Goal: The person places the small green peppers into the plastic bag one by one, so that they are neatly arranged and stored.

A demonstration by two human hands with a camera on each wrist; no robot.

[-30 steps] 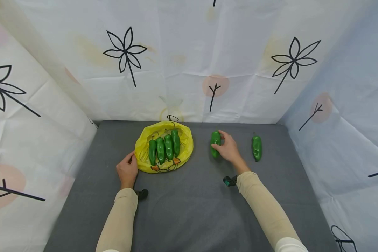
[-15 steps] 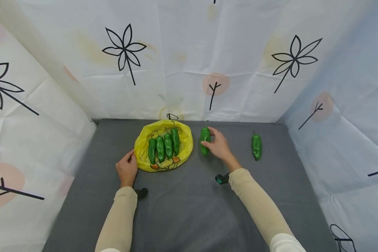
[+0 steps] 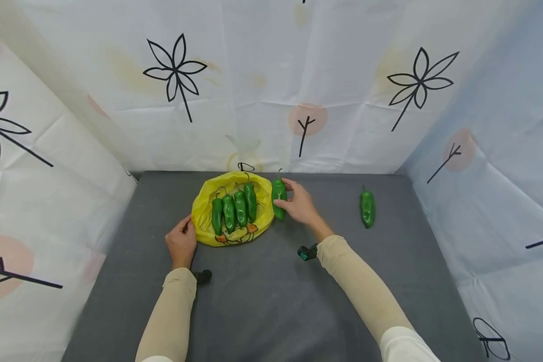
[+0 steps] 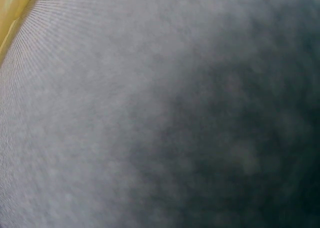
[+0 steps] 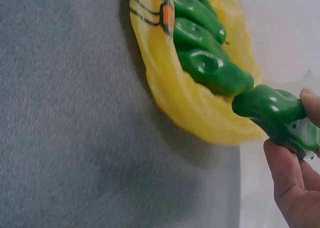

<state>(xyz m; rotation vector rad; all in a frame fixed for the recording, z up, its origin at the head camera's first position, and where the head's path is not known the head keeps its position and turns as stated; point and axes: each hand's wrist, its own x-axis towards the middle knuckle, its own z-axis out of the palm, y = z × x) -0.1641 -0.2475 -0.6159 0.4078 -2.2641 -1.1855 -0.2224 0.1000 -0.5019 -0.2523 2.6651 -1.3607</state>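
A yellow plastic bag (image 3: 201, 224) lies spread on the table, its rim rolled outward, with several green peppers (image 3: 229, 213) side by side inside. My left hand (image 3: 181, 245) pinches the bag's left rim between thumb and fingers. At the bag's right edge, my right hand (image 3: 300, 205) holds another green pepper (image 3: 278, 198) between thumb and fingers, stem pointing away. In the right wrist view that held pepper (image 5: 272, 110) overlaps the bag's rim. The left wrist view is mostly blurred table, with a sliver of the bag (image 4: 11, 13) at the upper left corner.
One more green pepper (image 3: 367, 208) rests on the dark grey table (image 3: 253, 311) to the right. Patterned white cloth (image 3: 262, 70) rises behind the table's far edge and along both sides. A small dark camera (image 3: 306, 252) is worn on the right wrist.
My right hand has carried its pepper leftward across the table to the bag's right rim. My left hand stays on the bag's left rim.
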